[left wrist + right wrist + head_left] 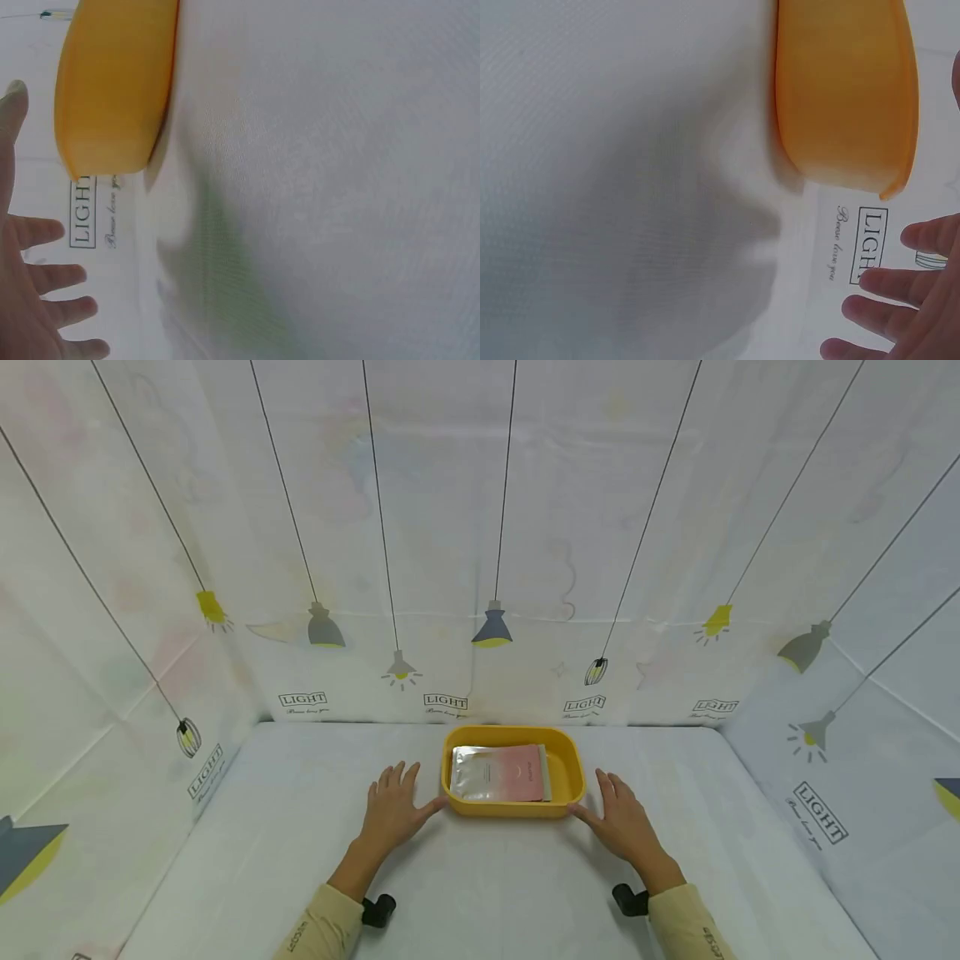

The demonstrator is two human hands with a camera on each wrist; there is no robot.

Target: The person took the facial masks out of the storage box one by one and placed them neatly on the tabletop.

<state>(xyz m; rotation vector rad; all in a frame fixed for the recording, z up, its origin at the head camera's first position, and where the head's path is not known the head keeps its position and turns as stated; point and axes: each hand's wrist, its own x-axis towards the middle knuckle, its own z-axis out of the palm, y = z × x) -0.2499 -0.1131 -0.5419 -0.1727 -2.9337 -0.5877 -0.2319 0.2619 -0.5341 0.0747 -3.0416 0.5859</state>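
A yellow plastic basket point(513, 810) stands at the middle of the table's far part in the head view. Inside it lie flat sachets, the top one a pink and silver sachet point(501, 774). To its left is my left hand point(392, 814), fingers spread and thumb tip right at the near left corner. My right hand point(621, 820) mirrors it on the other side, thumb by the near right corner. Neither hand holds anything. The left wrist view shows the basket's outer wall point(116, 97) beyond the extended fingers; in the right wrist view its wall point(844, 97) shows likewise.
The table point(510, 893) has a white cover. White curtains point(450, 527) printed with hanging lamps rise behind it and along both sides. A black wrist camera point(379, 911) sits at the left sleeve, another black camera point(630, 900) at the right one.
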